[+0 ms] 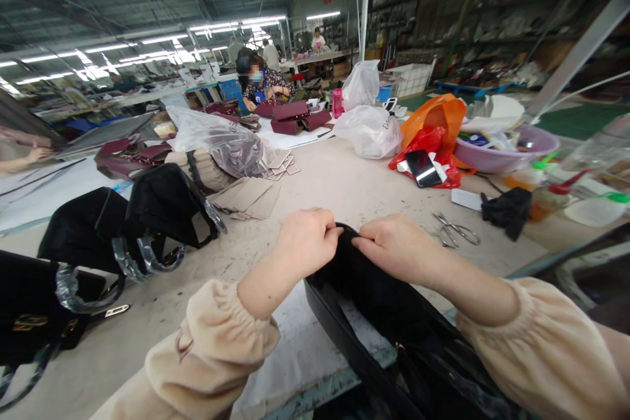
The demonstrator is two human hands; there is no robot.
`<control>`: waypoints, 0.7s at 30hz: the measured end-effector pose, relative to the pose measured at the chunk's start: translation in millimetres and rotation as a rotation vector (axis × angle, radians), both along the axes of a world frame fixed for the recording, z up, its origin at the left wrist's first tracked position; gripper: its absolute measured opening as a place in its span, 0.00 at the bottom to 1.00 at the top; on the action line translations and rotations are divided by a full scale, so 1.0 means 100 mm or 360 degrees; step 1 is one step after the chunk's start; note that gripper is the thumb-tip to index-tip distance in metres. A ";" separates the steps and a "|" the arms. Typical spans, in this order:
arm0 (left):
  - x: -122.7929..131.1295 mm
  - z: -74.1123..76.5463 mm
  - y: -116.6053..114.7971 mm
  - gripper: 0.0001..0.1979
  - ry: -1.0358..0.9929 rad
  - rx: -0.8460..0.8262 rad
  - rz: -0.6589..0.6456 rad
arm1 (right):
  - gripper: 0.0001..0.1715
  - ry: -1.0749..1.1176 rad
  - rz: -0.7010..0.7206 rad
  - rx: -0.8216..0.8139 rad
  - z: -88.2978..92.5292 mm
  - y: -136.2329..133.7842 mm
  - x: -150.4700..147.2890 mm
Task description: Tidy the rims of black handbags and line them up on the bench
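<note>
A black handbag (394,302) lies at the table's near edge, its opening facing up and part of it hanging toward me. My left hand (311,239) pinches the bag's far rim with curled fingers. Close beside it, my right hand (388,246) grips the same rim, thumb toward the inside. The two thumbs are a short gap apart. Most of the bag's near end is dark and partly hidden by my right sleeve.
Several black handbags (165,207) with plastic-wrapped handles stand at left. Beige card pieces (249,197) lie mid-table. Scissors (455,231), a phone (423,167), a black cloth (506,210), a purple basin (506,156) and squeeze bottles (598,210) are at right. A masked co-worker (263,82) sits across.
</note>
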State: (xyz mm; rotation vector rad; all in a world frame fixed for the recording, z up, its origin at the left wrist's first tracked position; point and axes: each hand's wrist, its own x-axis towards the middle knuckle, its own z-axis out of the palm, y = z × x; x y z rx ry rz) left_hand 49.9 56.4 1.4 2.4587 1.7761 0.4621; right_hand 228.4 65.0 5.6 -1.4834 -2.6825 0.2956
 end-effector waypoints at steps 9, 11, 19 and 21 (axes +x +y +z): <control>0.08 0.00 0.05 0.11 0.0050 -0.0026 0.0138 | 0.22 0.0035 0.0020 0.0012 -0.06 0.03 0.02; 0.09 -0.02 0.05 0.10 0.0049 -0.0004 0.0155 | 0.22 0.0050 0.0015 0.0006 -0.07 0.03 0.01; 0.06 -0.06 0.03 0.11 0.0055 0.0037 0.0175 | 0.23 0.0085 0.0011 0.0034 -0.07 0.01 0.00; 0.04 -0.06 0.02 0.11 0.0054 0.0030 0.0188 | 0.23 0.0050 0.0005 0.0034 -0.05 0.01 -0.02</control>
